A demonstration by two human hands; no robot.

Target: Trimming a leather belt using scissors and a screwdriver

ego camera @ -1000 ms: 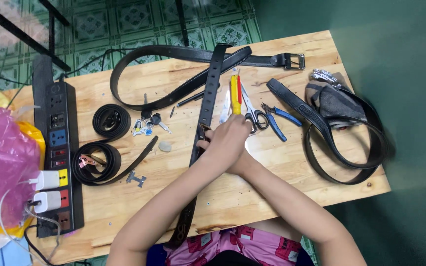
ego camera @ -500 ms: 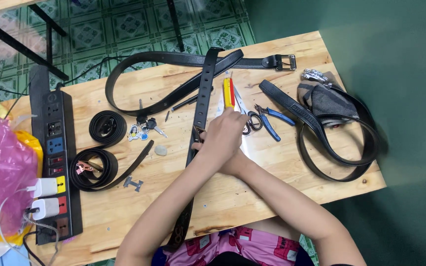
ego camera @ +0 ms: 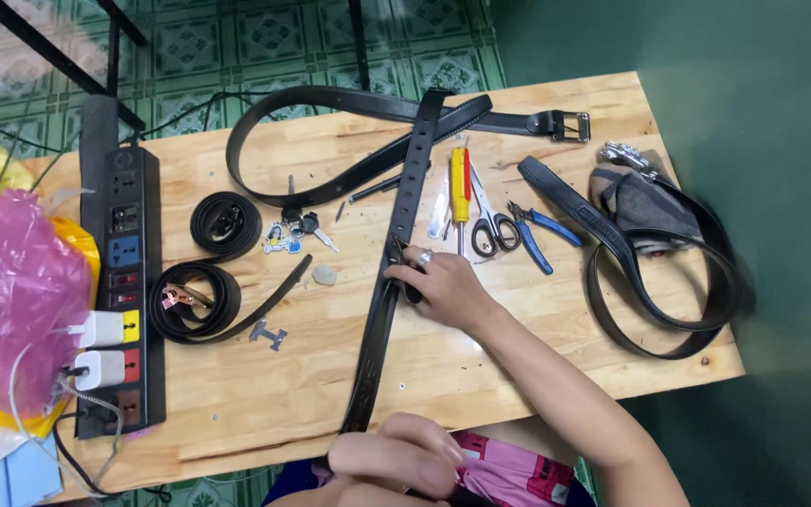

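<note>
While pinned flat, black belt (ego camera: 404, 211) under right hand (ego camera: 443, 286) fingers.

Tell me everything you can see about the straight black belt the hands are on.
The black belt looks like leather, with punched holes along it and an embossed lower stretch. It lies nearly straight across the wooden table, crossing a looped belt at the far edge. The right hand presses its middle; the left hand grips its near end.

A pale wooden desk (ego camera: 481, 376) stands on green patterned floor tiles (ego camera: 237, 38); right of the desk lies plain dark green floor (ego camera: 762, 113).
</note>
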